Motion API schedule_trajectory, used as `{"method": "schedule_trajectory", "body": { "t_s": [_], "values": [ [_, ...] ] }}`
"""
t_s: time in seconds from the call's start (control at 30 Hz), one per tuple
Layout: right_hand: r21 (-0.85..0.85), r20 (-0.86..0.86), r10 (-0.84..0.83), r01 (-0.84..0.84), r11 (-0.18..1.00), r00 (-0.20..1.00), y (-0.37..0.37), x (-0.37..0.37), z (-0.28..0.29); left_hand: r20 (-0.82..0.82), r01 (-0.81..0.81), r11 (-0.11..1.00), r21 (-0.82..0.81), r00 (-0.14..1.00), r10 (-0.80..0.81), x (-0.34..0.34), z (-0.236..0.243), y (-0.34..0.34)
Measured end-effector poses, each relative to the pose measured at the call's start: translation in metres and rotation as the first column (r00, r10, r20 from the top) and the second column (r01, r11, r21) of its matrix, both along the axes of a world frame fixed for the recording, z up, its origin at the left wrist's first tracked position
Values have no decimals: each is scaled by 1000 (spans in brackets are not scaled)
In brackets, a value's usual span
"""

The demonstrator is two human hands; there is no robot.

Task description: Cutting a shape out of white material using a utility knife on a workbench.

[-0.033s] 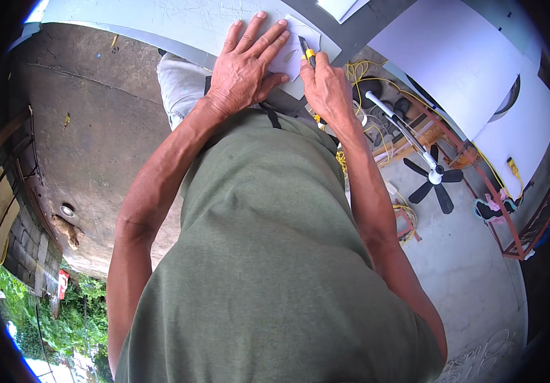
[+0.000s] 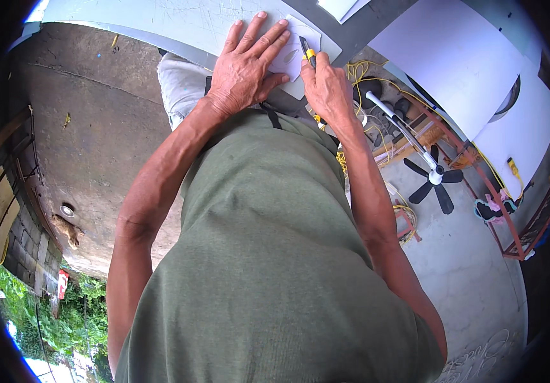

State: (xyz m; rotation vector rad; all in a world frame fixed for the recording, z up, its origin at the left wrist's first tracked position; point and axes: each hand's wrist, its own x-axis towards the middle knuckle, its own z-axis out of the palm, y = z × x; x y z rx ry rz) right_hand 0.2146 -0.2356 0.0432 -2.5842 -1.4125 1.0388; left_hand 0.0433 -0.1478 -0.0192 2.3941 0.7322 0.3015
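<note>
My left hand (image 2: pixel 244 69) lies flat with its fingers spread, pressing on a white sheet (image 2: pixel 307 30) at the front edge of the work surface. In my right hand (image 2: pixel 330 90) is a yellow and black utility knife (image 2: pixel 310 56), its blade out and pointing away from me over the sheet. A small leaf-shaped outline shows on the sheet between the blade and my left fingers. Beneath the sheet is a pale, scratched board (image 2: pixel 179 18). My left palm hides part of the sheet, and my right fingers cover most of the knife's handle.
Large white panels (image 2: pixel 447 48) stand to the right. Below them are a fan with black blades (image 2: pixel 436 174), yellow cords (image 2: pixel 359 70) and a reddish metal frame (image 2: pixel 511 233). More white sheets (image 2: pixel 345 7) lie at the far edge. A pale cloth (image 2: pixel 180 86) hangs beside my left wrist.
</note>
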Motion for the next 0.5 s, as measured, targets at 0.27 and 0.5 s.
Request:
{"method": "schedule_trajectory", "body": {
  "t_s": [0.27,0.5],
  "values": [
    [-37,42,36,-34,999,998,4,-2,4,4,2,1000,-1,1000,-2,0,0,0],
    [-39,46,32,-31,999,998,5,-2,5,14,-4,1000,-9,1000,4,-1,-1,0]
  ]
}}
